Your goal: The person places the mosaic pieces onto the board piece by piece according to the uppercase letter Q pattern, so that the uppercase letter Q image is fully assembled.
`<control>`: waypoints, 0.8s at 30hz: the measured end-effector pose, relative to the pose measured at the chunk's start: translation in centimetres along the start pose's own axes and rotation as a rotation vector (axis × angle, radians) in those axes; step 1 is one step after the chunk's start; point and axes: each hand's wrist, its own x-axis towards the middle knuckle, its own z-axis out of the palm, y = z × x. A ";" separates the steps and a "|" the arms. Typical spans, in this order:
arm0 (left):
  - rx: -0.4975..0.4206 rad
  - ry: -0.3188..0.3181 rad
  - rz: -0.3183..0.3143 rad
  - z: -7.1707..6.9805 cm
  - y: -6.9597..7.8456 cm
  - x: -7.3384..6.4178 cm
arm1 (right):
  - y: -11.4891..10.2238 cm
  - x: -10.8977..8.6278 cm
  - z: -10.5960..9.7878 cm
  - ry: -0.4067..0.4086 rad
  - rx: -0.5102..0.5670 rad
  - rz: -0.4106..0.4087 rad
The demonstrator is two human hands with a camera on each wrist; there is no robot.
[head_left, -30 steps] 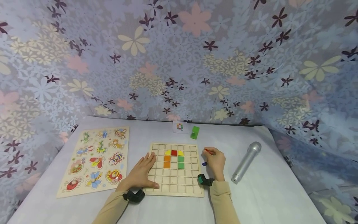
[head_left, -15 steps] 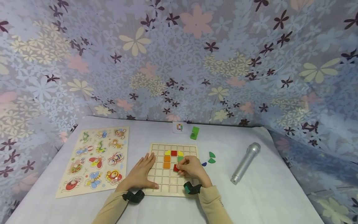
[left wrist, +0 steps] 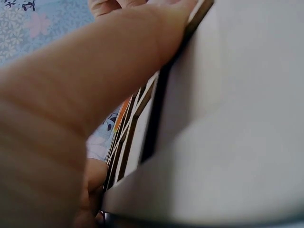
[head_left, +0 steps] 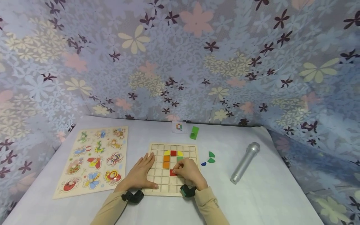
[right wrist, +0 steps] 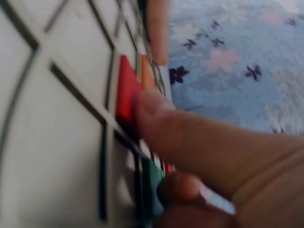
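Note:
A pale wooden grid board (head_left: 166, 188) lies flat at the middle. My left hand (head_left: 139, 173) rests spread along its left side, thumb near the front edge. With thumb and fingertips, my right hand (head_left: 189, 170) holds a red square tile (head_left: 172, 172) low at a grid cell. In the right wrist view the thumb touches the face of that red tile (right wrist: 125, 90); the far fingertips are partly hidden. Above it, orange tiles (head_left: 166, 162) form a left column, a green tile (head_left: 180, 158) shows at right, and yellow pieces (head_left: 167, 152) flank another red tile (head_left: 173, 153).
Two green quarter-round pieces (head_left: 211, 154) and a blue half-round piece (head_left: 203, 164) lie right of the board. Behind are a pattern card (head_left: 178, 127) and a green block (head_left: 194, 132). An insect puzzle board (head_left: 92, 162) is at left, a silver microphone-shaped tube (head_left: 245, 162) at right.
My right hand has moved left from beside the board, carrying the red tile, then lowered it below the orange column's end, one column right. The left hand stays put.

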 end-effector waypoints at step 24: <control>0.011 0.017 0.003 0.1 -0.1 -0.1 | 8.6 -0.7 -5.8 0.632 -0.010 0.373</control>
